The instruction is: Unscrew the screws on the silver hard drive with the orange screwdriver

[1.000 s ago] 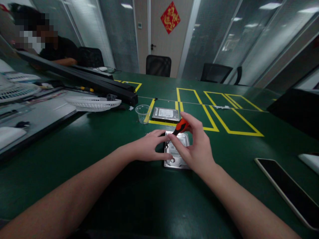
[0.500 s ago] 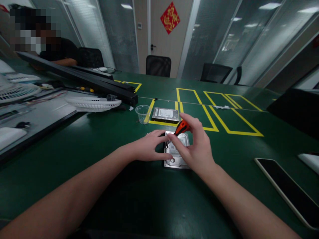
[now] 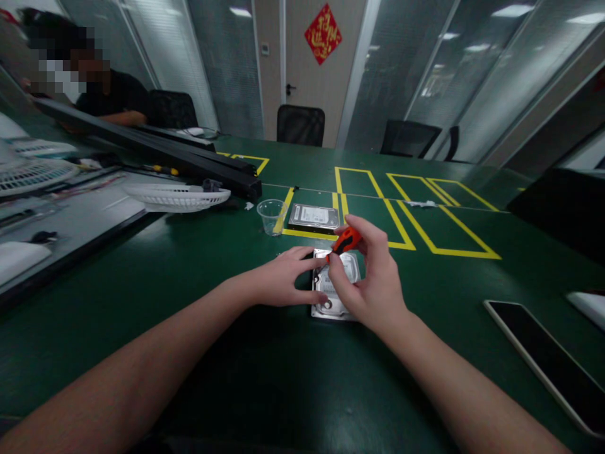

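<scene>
A silver hard drive (image 3: 333,296) lies flat on the green table in front of me. My left hand (image 3: 286,277) holds it at its left side, the thumb on its top and the index finger stretched toward the screwdriver's lower end. In my right hand (image 3: 373,271) is a red-and-black screwdriver (image 3: 348,242), gripped between thumb and fingers and slanted down to the left over the drive. Its shaft reaches the drive's upper left part; the very tip is hard to make out. Behind them a second hard drive (image 3: 314,217) sits inside a yellow tape outline.
Left of the second drive stands a clear plastic cup (image 3: 271,217). A white fan grille (image 3: 177,197) and long black bars (image 3: 189,161) lie at the left. At the right is a phone (image 3: 543,359). A person (image 3: 118,98) sits at the far left.
My right hand has shifted its fingers on the screwdriver, with the thumb now a little further right and the handle turned. My left hand and the hard drive have stayed in place.
</scene>
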`<state>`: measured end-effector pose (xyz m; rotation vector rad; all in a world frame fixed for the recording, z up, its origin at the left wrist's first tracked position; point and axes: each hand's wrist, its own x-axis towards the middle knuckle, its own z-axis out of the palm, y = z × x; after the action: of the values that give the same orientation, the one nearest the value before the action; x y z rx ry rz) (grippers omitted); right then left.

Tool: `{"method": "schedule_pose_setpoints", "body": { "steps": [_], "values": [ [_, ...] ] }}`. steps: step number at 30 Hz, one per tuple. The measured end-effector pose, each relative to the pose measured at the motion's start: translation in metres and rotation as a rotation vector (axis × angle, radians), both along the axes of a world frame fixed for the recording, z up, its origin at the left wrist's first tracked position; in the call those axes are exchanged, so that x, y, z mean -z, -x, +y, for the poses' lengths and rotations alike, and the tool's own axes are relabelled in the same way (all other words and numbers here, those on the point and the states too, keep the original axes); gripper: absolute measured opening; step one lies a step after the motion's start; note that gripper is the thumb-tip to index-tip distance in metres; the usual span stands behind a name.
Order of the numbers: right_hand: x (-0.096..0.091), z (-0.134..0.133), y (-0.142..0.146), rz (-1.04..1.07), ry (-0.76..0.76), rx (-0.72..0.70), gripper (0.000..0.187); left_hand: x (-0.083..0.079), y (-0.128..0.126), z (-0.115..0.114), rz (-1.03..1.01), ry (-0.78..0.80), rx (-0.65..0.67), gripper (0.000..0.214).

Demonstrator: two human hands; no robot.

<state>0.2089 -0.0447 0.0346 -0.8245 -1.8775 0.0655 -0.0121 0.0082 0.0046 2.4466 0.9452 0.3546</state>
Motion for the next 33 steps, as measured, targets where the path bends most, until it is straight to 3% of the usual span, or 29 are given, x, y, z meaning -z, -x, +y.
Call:
{"method": "schedule_pose_setpoints", "body": {
  "steps": [5,13,21,29,33],
  "values": [
    [-0.0034,0.0029,-0.0003,-0.038,-0.073,0.063,0.063,-0.0002,0.0006,0.0001,0.010,0.005,0.001,0.089],
    [-0.0017,-0.0003,0.0009,-0.015,0.001,-0.017,0.069,-0.0038,-0.0006,-0.0015,-0.002,0.000,0.012,0.087],
    [-0.0074,0.0013,-0.0001,-0.071,-0.062,0.039,0.062,-0.0007,0.0002,-0.0002,0.009,-0.008,0.002,0.089],
    [-0.0058,-0.0005,0.0015,-0.049,-0.012,-0.044,0.071,-0.0034,-0.0014,-0.0013,0.009,0.006,0.002,0.088],
    [-0.0049,0.0015,-0.0001,-0.059,-0.033,-0.030,0.067,0.0001,-0.0006,-0.0003,-0.005,-0.010,-0.005,0.088]
  ]
}}
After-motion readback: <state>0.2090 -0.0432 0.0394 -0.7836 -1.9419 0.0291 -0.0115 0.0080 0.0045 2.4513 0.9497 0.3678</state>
